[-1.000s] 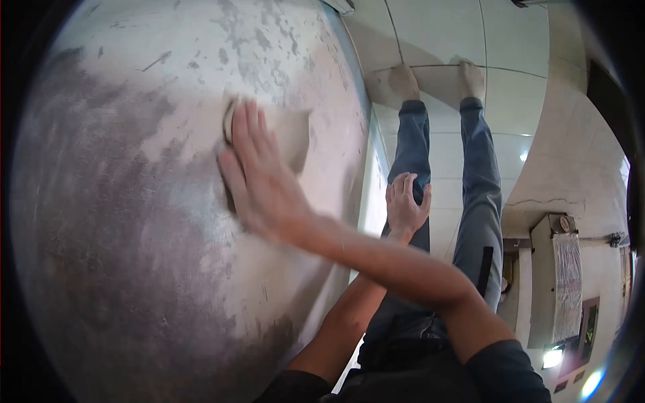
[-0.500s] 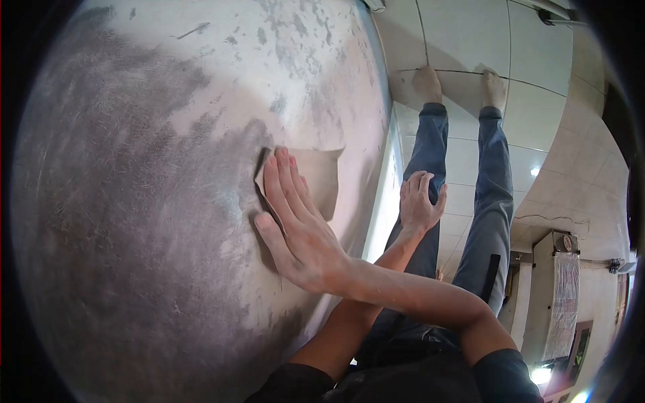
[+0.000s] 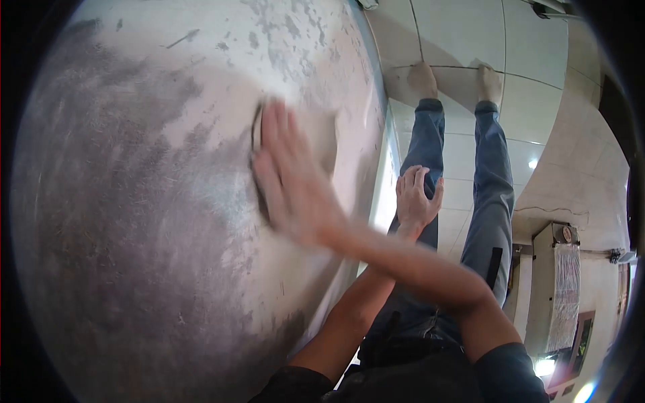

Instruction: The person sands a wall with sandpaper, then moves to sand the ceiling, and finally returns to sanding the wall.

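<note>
My right hand (image 3: 289,178), blurred by motion, presses a beige sheet of sandpaper (image 3: 324,138) flat against the large patchy wall surface (image 3: 134,221). The fingers lie straight and close together over the sheet, with the thumb to the left. Part of the sandpaper shows right of the fingers; the rest is hidden under the hand. My right forearm crosses over my left arm. On my left leg, near the knee, rests my left hand (image 3: 416,198), holding nothing, its fingers a little bent and apart.
The surface has grey-purple areas and whitish patches, ending at an edge (image 3: 376,74) beside the pale tiled floor (image 3: 463,33). My bare feet (image 3: 490,84) stand on the tiles. A tall cabinet (image 3: 541,295) with a plastic-wrapped side is at the lower right, near a bright light (image 3: 545,367).
My right hand has slid up the frame along the surface, taking the sandpaper with it. My left hand stays on the leg; the view has shifted slightly.
</note>
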{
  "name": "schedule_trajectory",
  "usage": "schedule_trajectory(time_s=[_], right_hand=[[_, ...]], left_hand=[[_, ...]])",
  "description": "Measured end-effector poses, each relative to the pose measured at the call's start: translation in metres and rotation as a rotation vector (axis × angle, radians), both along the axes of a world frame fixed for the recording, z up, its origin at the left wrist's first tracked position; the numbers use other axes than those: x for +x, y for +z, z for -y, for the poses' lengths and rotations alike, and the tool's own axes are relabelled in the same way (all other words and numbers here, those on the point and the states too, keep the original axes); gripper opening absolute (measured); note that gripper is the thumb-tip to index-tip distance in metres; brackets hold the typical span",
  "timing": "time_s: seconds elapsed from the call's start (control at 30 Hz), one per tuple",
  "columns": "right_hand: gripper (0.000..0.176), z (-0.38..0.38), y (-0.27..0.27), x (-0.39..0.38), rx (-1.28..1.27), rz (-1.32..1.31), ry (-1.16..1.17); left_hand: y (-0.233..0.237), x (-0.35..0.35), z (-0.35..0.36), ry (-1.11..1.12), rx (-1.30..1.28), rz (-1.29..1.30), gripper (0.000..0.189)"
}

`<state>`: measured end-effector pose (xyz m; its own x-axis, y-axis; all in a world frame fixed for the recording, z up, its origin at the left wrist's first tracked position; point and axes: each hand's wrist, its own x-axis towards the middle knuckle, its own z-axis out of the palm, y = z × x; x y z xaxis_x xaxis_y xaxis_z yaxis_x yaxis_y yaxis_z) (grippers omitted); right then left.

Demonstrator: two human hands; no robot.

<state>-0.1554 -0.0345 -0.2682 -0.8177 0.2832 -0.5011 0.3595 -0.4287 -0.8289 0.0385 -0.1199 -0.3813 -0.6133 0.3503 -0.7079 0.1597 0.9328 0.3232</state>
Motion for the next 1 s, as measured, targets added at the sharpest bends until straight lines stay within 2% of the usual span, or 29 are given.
schedule_trajectory(time_s=[0.07, 0.1, 0.23, 0.33, 0.4, 0.47, 0.57, 0.67, 0.8, 0.83, 0.9, 1.0], right_hand=[[0.064, -0.018, -0.039, -0.028, -0.015, 0.025, -0.09], [0.064, -0.02, -0.03, -0.033, -0.05, 0.088, -0.09], [0.065, -0.002, 0.038, 0.008, -0.078, -0.008, 0.061], [0.065, -0.002, 0.028, 0.008, -0.098, -0.042, 0.072], [0.063, -0.016, -0.021, -0.023, 0.024, -0.07, -0.096], [0.063, -0.036, -0.034, -0.044, -0.07, 0.042, -0.121], [0.061, -0.011, 0.015, -0.016, -0.032, -0.002, -0.079], [0.061, 0.002, 0.045, 0.016, -0.082, -0.11, 0.058], [0.058, -0.026, -0.034, -0.032, 0.002, -0.077, -0.18], [0.058, -0.032, -0.035, -0.04, -0.027, -0.035, -0.187], [0.058, -0.027, -0.02, -0.037, -0.058, 0.004, -0.156], [0.059, 0.0, 0.034, 0.002, -0.051, -0.061, -0.072]], left_hand=[[0.0, -0.002, -0.001, 0.006, 0.036, -0.019, 0.041], [0.001, -0.002, -0.002, -0.001, 0.034, -0.034, 0.041], [-0.001, -0.003, -0.003, -0.016, 0.026, -0.064, 0.04], [-0.001, -0.006, -0.003, 0.014, 0.02, -0.02, 0.041], [0.005, -0.008, -0.005, 0.017, 0.012, -0.015, 0.041], [0.002, -0.01, -0.008, 0.013, 0.014, -0.026, 0.04], [0.001, -0.007, -0.006, 0.007, 0.002, -0.028, 0.04], [0.0, -0.009, -0.007, 0.015, -0.002, -0.035, 0.04], [0.003, -0.013, -0.008, 0.035, 0.036, -0.058, 0.039], [0.002, -0.014, -0.009, 0.034, 0.04, -0.064, 0.039], [0.005, -0.013, -0.008, 0.039, 0.031, -0.059, 0.039], [0.003, -0.015, -0.008, 0.041, 0.031, -0.062, 0.038]])
